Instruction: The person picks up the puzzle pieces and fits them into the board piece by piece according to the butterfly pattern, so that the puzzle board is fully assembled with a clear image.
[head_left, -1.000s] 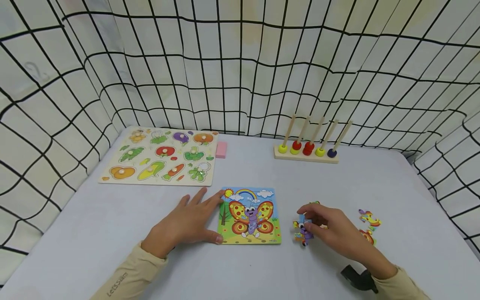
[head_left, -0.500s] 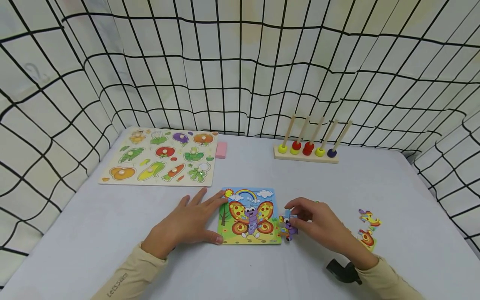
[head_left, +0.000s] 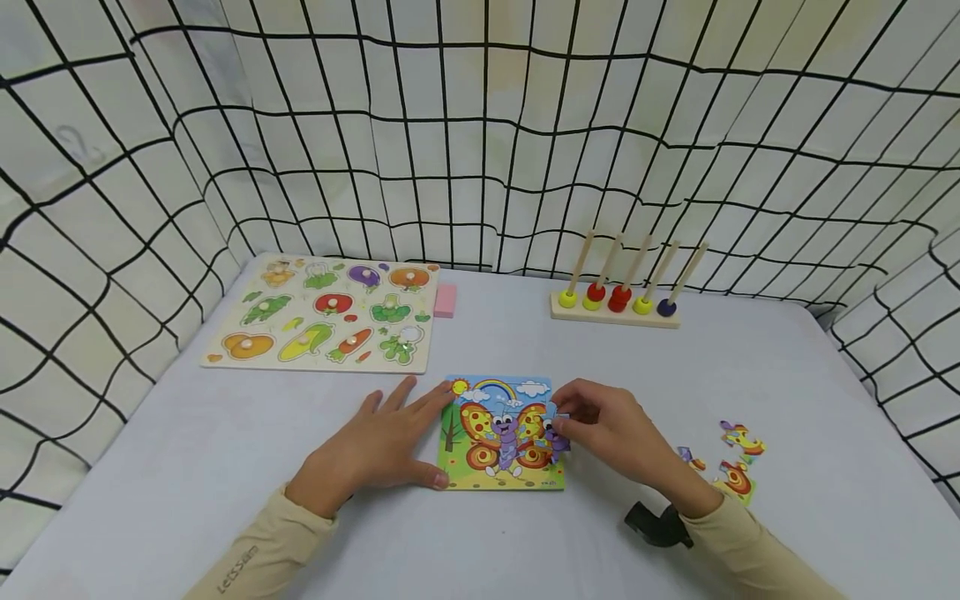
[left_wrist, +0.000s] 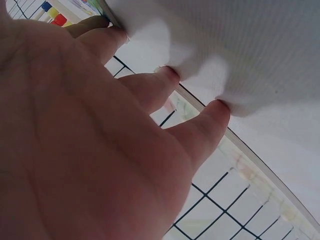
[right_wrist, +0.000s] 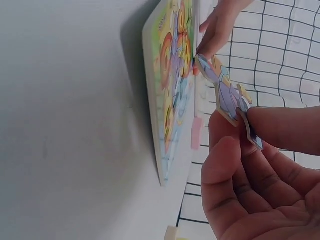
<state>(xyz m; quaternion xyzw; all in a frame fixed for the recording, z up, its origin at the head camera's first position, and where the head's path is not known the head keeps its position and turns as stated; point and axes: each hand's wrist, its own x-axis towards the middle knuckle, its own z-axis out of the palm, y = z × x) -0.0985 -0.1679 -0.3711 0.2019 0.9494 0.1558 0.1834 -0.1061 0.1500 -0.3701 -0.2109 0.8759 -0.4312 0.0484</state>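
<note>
A square butterfly picture board (head_left: 468, 480) lies flat on the table in the head view. My left hand (head_left: 375, 442) spreads its fingers at the left side, with index finger and thumb touching the board's edge. In the left wrist view the other fingertips (left_wrist: 218, 107) rest on the white surface. Over the board's right edge, my right hand (head_left: 618, 433) pinches a purple jigsaw piece (head_left: 557, 443) between thumb and fingers. The right wrist view shows that jigsaw piece (right_wrist: 227, 95) tilted and held apart from the board (right_wrist: 170, 65).
Several loose jigsaw pieces (head_left: 737, 479) lie to the right. A vegetable peg board (head_left: 315, 364) sits at the back left beside a pink block (head_left: 446, 301). A bead-and-peg stand (head_left: 615, 317) is at the back right. Black netting (head_left: 487, 117) encloses the table's far sides.
My right hand has moved left with the jigsaw piece, from beside the board to over its right edge. A small loose piece has come into view behind it. The left hand stays put.
</note>
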